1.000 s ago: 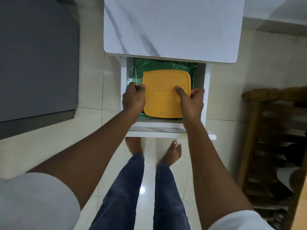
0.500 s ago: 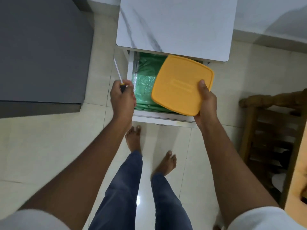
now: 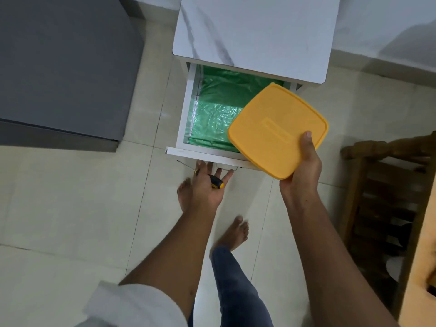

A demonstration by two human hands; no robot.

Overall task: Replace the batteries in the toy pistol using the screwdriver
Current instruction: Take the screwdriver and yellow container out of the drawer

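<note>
My right hand (image 3: 303, 172) grips a flat, square yellow lidded box (image 3: 277, 128) by its near corner, thumb on top, and holds it tilted over the right side of the open white drawer (image 3: 186, 114). My left hand (image 3: 207, 187) is below the drawer's front panel (image 3: 203, 155). It holds a screwdriver (image 3: 215, 182) with a black and yellow handle against the palm, and its fingers reach up to the panel's lower edge. The thin shaft points left. No toy pistol or batteries are in view.
Green plastic sheeting (image 3: 212, 114) lines the drawer under a white marble-pattern table top (image 3: 254, 31). A grey cabinet (image 3: 61, 67) stands to the left and a wooden rack (image 3: 387, 197) to the right. My bare feet stand on pale floor tiles (image 3: 70, 208).
My right hand lifted the yellow box out of the drawer and carried it right. My left hand, still holding the screwdriver, dropped from beside the drawer to below its front panel.
</note>
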